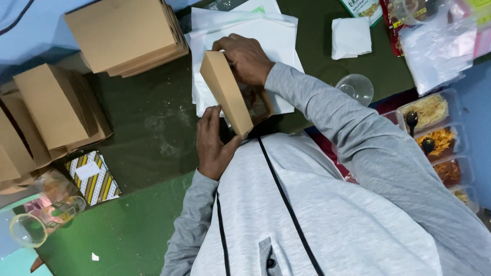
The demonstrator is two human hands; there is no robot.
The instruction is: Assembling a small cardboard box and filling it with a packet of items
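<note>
Brown cardboard box (227,92): tilted above white paper sheets (271,36) on green tabletop (148,128). Left hand (214,143) grasps its near end; right hand (245,59) grips its far end. Stacked brown boxes (123,33) lie left.

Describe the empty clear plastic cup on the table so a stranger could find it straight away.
Start at the dark green table and follow the person's grey right sleeve outward. Just beyond that forearm, below the folded white napkin, stands the clear plastic cup, seen from above. Unlike the rectangular clear containers of food to its right, it is round and empty.
</note>
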